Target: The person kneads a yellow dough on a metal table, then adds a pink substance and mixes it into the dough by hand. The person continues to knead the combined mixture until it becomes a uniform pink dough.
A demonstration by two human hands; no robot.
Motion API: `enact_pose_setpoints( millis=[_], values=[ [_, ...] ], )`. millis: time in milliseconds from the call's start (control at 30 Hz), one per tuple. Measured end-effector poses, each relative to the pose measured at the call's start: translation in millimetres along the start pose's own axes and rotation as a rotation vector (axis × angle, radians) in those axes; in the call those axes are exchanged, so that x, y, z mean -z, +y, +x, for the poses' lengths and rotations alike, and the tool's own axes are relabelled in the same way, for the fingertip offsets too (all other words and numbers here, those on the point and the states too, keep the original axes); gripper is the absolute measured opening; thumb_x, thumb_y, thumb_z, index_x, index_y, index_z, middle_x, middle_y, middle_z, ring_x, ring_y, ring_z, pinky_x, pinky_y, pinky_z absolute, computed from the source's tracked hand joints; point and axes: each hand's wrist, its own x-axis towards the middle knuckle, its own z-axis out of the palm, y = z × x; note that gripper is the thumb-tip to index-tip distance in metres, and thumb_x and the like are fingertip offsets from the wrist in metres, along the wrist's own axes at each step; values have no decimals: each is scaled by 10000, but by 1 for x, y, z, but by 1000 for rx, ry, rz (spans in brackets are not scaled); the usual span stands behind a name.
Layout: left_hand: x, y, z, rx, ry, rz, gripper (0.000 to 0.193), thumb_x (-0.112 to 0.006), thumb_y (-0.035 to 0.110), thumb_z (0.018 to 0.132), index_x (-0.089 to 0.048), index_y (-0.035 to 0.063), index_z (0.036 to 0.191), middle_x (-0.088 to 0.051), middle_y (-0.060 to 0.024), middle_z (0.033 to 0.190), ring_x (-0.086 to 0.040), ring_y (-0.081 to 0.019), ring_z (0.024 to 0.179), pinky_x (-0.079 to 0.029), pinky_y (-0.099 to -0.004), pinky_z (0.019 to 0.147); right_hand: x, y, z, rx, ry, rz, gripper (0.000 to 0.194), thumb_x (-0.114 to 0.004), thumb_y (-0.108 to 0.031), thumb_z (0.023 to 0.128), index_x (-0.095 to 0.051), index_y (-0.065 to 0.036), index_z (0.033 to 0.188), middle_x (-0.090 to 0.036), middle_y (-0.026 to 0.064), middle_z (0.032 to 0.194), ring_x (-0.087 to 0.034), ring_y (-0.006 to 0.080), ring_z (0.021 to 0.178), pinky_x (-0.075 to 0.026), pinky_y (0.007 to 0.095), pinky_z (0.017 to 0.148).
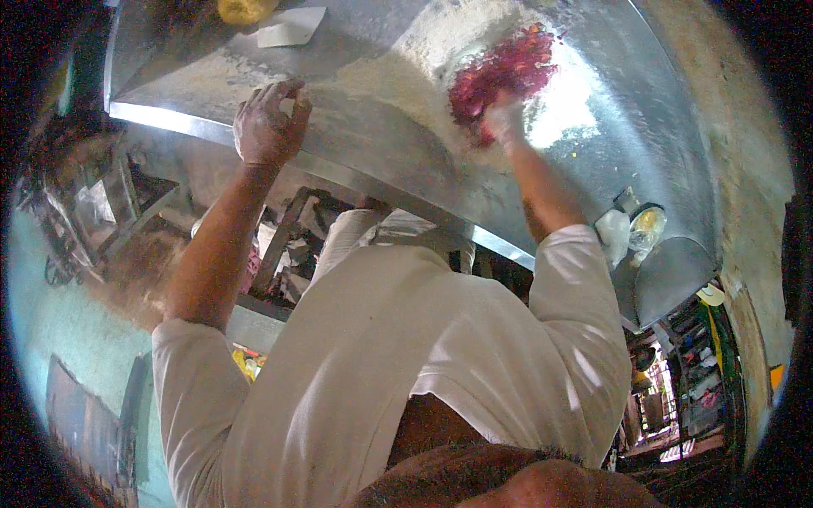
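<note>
My right hand (505,120) is blurred at the near edge of a dark red, moist-looking mass (502,73). Its fingers are partly lost in that mass, so their grip is unclear. Pale flour-like powder (438,32) lies around the red heap on a metal worktop (375,127). Over the worktop's front edge, my left hand (273,120) is curled, dusted with powder, thumb and forefinger apart and nothing visible between them. Beyond it lie a flat white scraper-like piece (292,26) and a rounded yellow lump (244,9), cut off by the picture's top.
At the right end of the worktop stand a round dish with yellow contents (648,225) and a whitish plastic-like item (612,235). A bright metal lip (171,122) runs along the worktop's front. Cluttered shelving (298,254) shows underneath, and a wall (737,159) rises at right.
</note>
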Motion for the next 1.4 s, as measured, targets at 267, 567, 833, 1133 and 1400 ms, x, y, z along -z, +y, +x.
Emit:
enact_pose_setpoints(
  millis=[267, 567, 833, 1133, 1400],
  values=[
    [-3, -3, 0, 42, -14, -26, 236, -651, 341, 909, -722, 160, 1043, -736, -35, 1073, -679, -267, 1037, -494, -429, 919, 48, -52, 55, 3, 121, -242, 282, -513, -242, 959, -719, -198, 1146, -733, 137, 1059, -705, 289, 986, -528, 435, 937],
    [0, -2, -3, 28, -8, -3, 238, -648, 344, 902, -723, 175, 1052, -737, -43, 1066, -681, -273, 1026, -497, -430, 912, 40, 8, 39, -110, 321, 300, 333, -638, -229, 796, -676, -68, 1085, -710, 202, 1007, -688, 367, 914, -551, 507, 768],
    [-3, -5, -2, 29, -28, -11, 248, -665, 313, 886, -722, 170, 1081, -733, -60, 1095, -676, -280, 1052, -491, -425, 941, 79, 7, 88, -342, 267, 219, 638, -715, -340, 780, -560, -161, 1372, -653, 225, 1212, -655, 391, 1071, -532, 471, 931],
    [1, 2, 0, 51, -33, -29, 247, -676, 301, 880, -721, 158, 1077, -730, -55, 1112, -671, -274, 1067, -490, -425, 944, 20, -3, 39, -208, 184, 416, 432, -691, -251, 770, -704, -78, 1166, -723, 195, 1034, -705, 380, 904, -562, 453, 877],
    [0, 2, -1, 57, -32, 13, 253, -671, 307, 882, -724, 172, 1090, -734, -31, 1082, -671, -261, 1052, -489, -425, 934, -3, -33, -14, -223, 149, 272, 372, -657, -230, 837, -674, -33, 1153, -715, 201, 953, -709, 355, 848, -569, 468, 810]
  ],
)
